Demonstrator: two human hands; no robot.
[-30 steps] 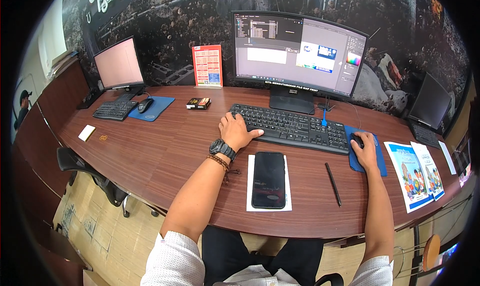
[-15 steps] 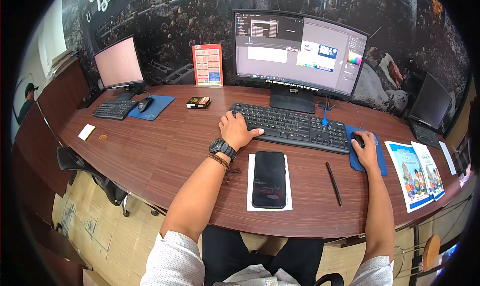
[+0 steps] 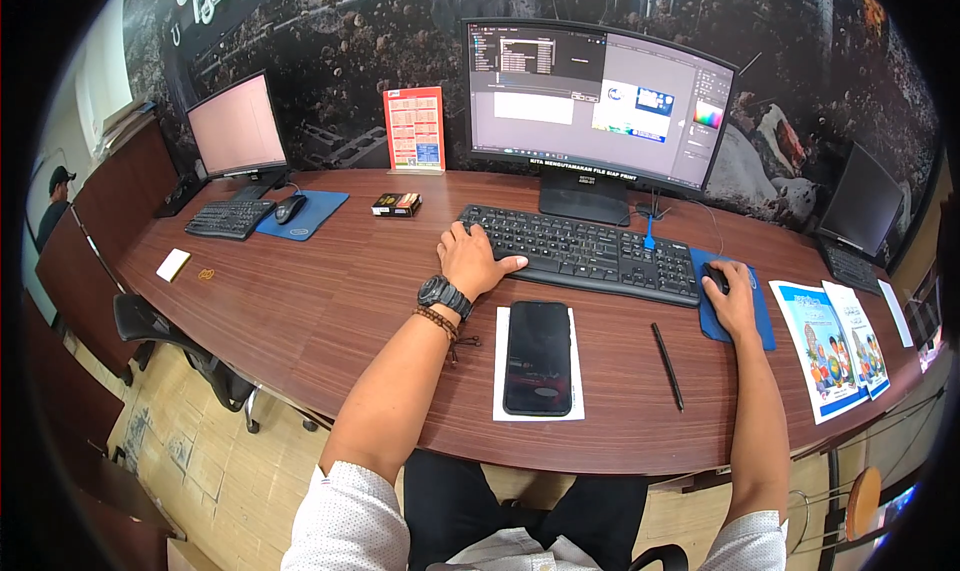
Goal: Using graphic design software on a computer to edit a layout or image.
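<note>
My left hand (image 3: pixel 472 261) rests with fingers apart at the left end of a black keyboard (image 3: pixel 590 256); its thumb lies along the front edge. A dark watch (image 3: pixel 440 294) and a beaded bracelet are on that wrist. My right hand (image 3: pixel 735 299) is wrapped over a black computer mouse (image 3: pixel 716 277) on a blue mouse pad (image 3: pixel 757 316). Behind the keyboard stands a curved monitor (image 3: pixel 545 116) with a dark file window and a design program on screen. Between my forearms a black smartphone (image 3: pixel 538 359) lies on white paper, and a black pen (image 3: pixel 667 367) lies to its right.
Printed booklets (image 3: pixel 825 356) lie at the right edge. A small black box (image 3: pixel 397 205) and a red-framed stand card (image 3: pixel 414 129) are left of the monitor. Further left are a second monitor (image 3: pixel 237 128), keyboard (image 3: pixel 230 219) and mouse (image 3: pixel 290 208). An office chair (image 3: pixel 180 341) stands at the left; another person (image 3: pixel 57 206) is beyond.
</note>
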